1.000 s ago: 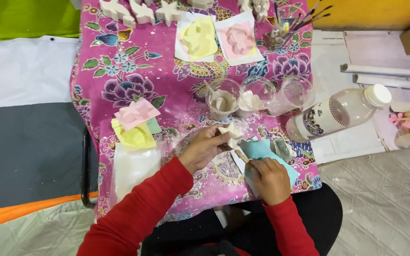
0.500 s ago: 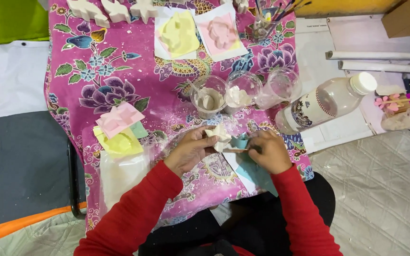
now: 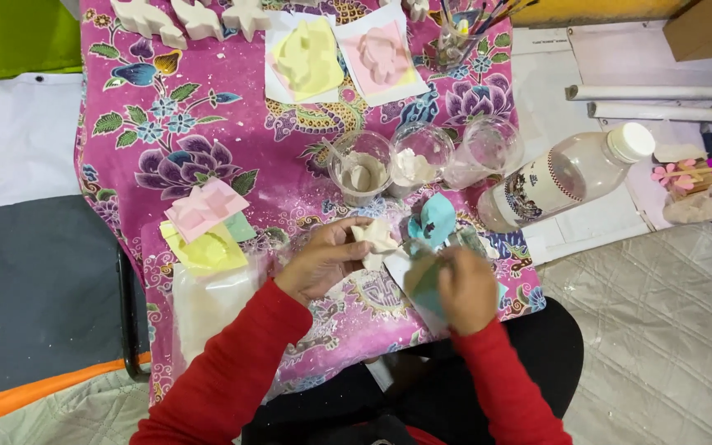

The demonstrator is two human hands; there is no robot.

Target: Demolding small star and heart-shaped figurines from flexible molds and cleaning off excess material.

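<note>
Blur hides most of what our right hand closes on: a teal, soft-looking mould, its shape not clear to us. At 12 o'clock from it lies a second teal piece, pointing up and a little right. Our left hand pinches a small white plaster figure between its fingers, over the pink flowered cloth; we cannot tell its long axis. At 2 o'clock a clear plastic bottle lies on its side, white cap toward 2 o'clock, with a dark patterned label near its base. A pale plastic bag at 9 o'clock is partly under our sleeve.
</note>
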